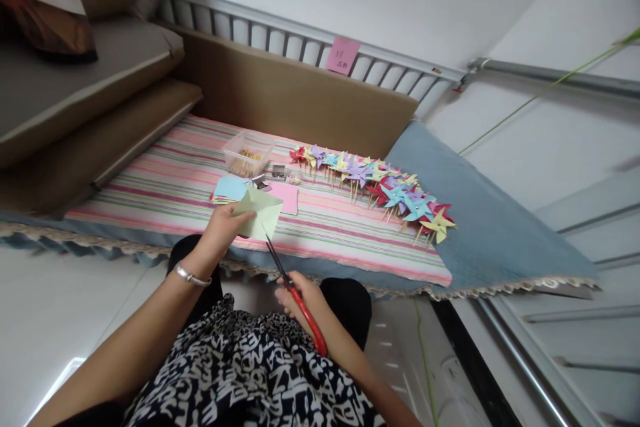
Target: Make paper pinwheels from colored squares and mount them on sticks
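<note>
My left hand (pixel 223 227) pinches the left edge of a pale green paper square (pixel 267 212), held up over the front of the striped cloth. In my right hand (pixel 305 293) are red-handled scissors (pixel 309 317), their dark blades pointing up and away from me. The blade tips meet the near edge of the paper. Behind the paper lie a stack of light blue paper (pixel 233 188) and pink paper (pixel 285 196). A clear plastic box (pixel 247 153) with small wooden sticks stands farther back, beside small packets (pixel 286 173).
Rows of colourful paper pinwheels (pixel 357 172) on sticks occupy the right of the striped cloth (pixel 320 240). Brown cushions (pixel 90 100) are stacked at left. A brown board (pixel 290 90) leans against the white radiator (pixel 280 40), which bears a pink note (pixel 343 55).
</note>
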Demonstrator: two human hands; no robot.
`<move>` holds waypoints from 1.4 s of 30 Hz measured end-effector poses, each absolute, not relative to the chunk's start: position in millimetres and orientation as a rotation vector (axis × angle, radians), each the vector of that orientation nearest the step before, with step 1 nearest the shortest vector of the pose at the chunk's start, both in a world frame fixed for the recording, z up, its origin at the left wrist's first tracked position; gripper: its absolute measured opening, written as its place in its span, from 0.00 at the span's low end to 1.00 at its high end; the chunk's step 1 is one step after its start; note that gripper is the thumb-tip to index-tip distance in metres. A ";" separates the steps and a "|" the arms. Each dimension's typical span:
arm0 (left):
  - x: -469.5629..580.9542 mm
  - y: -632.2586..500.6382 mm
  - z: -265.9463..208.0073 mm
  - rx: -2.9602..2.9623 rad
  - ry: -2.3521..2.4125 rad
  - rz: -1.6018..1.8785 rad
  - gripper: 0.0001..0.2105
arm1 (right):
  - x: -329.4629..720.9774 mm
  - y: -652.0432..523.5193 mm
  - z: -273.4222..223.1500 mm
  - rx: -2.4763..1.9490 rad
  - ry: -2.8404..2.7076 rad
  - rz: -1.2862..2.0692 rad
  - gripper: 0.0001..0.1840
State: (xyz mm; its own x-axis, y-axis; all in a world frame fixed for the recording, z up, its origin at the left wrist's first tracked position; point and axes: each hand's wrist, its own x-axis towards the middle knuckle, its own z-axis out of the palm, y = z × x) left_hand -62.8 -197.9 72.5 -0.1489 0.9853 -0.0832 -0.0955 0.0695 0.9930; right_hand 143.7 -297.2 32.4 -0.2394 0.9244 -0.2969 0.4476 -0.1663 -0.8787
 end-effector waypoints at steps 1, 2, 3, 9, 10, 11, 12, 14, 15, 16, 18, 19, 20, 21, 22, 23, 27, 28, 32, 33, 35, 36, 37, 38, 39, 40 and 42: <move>-63.4 -198.2 71.8 1.026 1.279 1.296 0.14 | 142.4 -297.3 33.3 -1.559 -1.642 1.411 0.18; -63.7 -198.5 71.3 1.038 1.270 1.291 0.14 | 141.1 -297.3 34.1 -1.554 -1.627 1.430 0.18; -63.7 -198.7 71.0 1.043 1.263 1.288 0.15 | 139.9 -297.2 34.9 -1.553 -1.606 1.449 0.17; -61.0 -201.7 73.1 1.017 1.280 1.232 0.16 | 135.7 -295.7 41.2 -1.565 -1.509 1.510 0.16; -60.7 -202.2 73.4 1.016 1.278 1.226 0.16 | 135.7 -295.4 42.4 -1.565 -1.508 1.516 0.16; -60.5 -202.5 73.5 1.016 1.273 1.222 0.16 | 135.9 -295.2 43.6 -1.570 -1.505 1.521 0.15; -60.3 -202.7 73.4 1.018 1.268 1.215 0.16 | 136.1 -295.0 44.6 -1.576 -1.503 1.527 0.15; -60.0 -202.8 72.8 1.018 1.261 1.208 0.16 | 136.4 -294.9 46.4 -1.585 -1.502 1.536 0.15; -59.7 -202.6 72.3 1.018 1.257 1.209 0.17 | 136.4 -295.0 47.2 -1.589 -1.503 1.538 0.14; -59.5 -202.3 71.8 1.019 1.254 1.213 0.17 | 136.3 -295.2 48.0 -1.593 -1.505 1.538 0.14; -59.0 -201.5 70.9 1.021 1.250 1.225 0.17 | 136.0 -295.8 49.5 -1.600 -1.502 1.539 0.13; -58.8 -201.1 70.6 1.024 1.251 1.232 0.17 | 135.8 -296.2 50.3 -1.602 -1.500 1.539 0.13; -58.6 -200.7 70.4 1.027 1.255 1.236 0.16 | 135.8 -296.6 51.0 -1.598 -1.500 1.539 0.13; -58.4 -200.4 70.3 1.029 1.261 1.238 0.16 | 135.9 -296.9 51.6 -1.588 -1.503 1.540 0.13; -58.3 -200.3 70.4 1.031 1.267 1.239 0.16 | 136.1 -297.1 52.2 -1.581 -1.505 1.541 0.14; -58.1 -200.3 70.6 1.033 1.270 1.237 0.16 | 136.4 -297.1 52.8 -1.576 -1.506 1.544 0.14; -57.2 -201.1 71.8 1.037 1.257 1.235 0.16 | 136.8 -296.6 54.3 -1.575 -1.486 1.564 0.15; -57.0 -201.2 71.8 1.033 1.258 1.242 0.16 | 136.6 -296.5 54.7 -1.576 -1.478 1.569 0.15; -57.6 -200.4 70.6 1.014 1.249 1.272 0.17 | 135.6 -296.5 55.9 -1.578 -1.459 1.565 0.15; -57.9 -200.1 70.1 1.013 1.241 1.271 0.17 | 135.6 -296.5 56.1 -1.565 -1.464 1.567 0.15; -58.4 -199.9 69.7 1.014 1.231 1.262 0.17 | 135.7 -296.4 56.1 -1.537 -1.474 1.569 0.15; -58.4 -200.1 69.9 1.014 1.230 1.260 0.17 | 135.9 -296.3 55.8 -1.532 -1.473 1.570 0.16; -58.4 -200.5 70.3 1.012 1.231 1.256 0.17 | 136.0 -296.1 55.5 -1.536 -1.468 1.569 0.16; -58.2 -201.0 70.9 1.008 1.234 1.251 0.17 | 136.1 -295.8 55.1 -1.542 -1.463 1.570 0.16; -57.9 -201.5 71.6 1.002 1.235 1.246 0.18 | 136.1 -295.6 54.8 -1.548 -1.459 1.571 0.17; -57.6 -202.0 72.4 0.993 1.235 1.242 0.18 | 136.0 -295.4 54.6 -1.549 -1.460 1.575 0.17; -56.7 -202.7 73.7 0.971 1.232 1.244 0.18 | 135.6 -295.2 54.7 -1.539 -1.469 1.582 0.17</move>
